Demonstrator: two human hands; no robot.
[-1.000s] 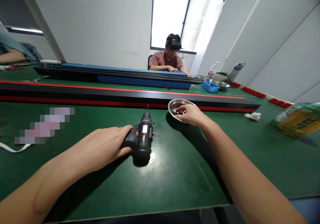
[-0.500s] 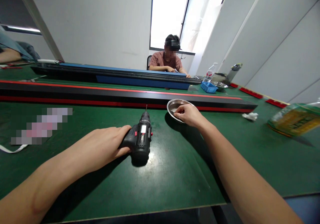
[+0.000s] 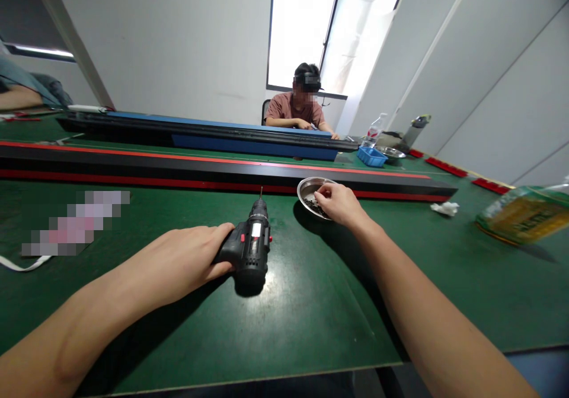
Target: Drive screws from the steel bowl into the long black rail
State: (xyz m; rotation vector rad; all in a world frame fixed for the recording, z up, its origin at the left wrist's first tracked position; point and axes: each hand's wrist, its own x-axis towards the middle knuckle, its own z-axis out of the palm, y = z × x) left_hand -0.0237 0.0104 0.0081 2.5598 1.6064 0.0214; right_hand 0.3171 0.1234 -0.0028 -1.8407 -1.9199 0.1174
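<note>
A black cordless drill (image 3: pixel 255 250) lies on its side on the green table, its bit pointing away from me. My left hand (image 3: pixel 200 250) is wrapped round the drill's grip. A round metal bowl (image 3: pixel 304 191) stands to the right of the drill and holds small dark pieces (image 3: pixel 315 206), too small to name surely. Over the bowl's right side is my right hand (image 3: pixel 340 202), its thumb and fingertips pinched together. Whatever sits between those fingertips is hidden.
A long black-and-red bar (image 3: pixel 213 171) runs across the table behind the bowl. Further back lie a black-and-blue bar (image 3: pixel 208 137) and a blue basket (image 3: pixel 372 156). A crumpled tissue (image 3: pixel 444 208) and a yellow-green bag (image 3: pixel 524 214) are at right. A person (image 3: pixel 296 110) sits opposite.
My right hand has risen slightly from the dark pieces in the bowl, its fingertips drawn together, so more of the pieces show. The left hand and drill stay in place.
</note>
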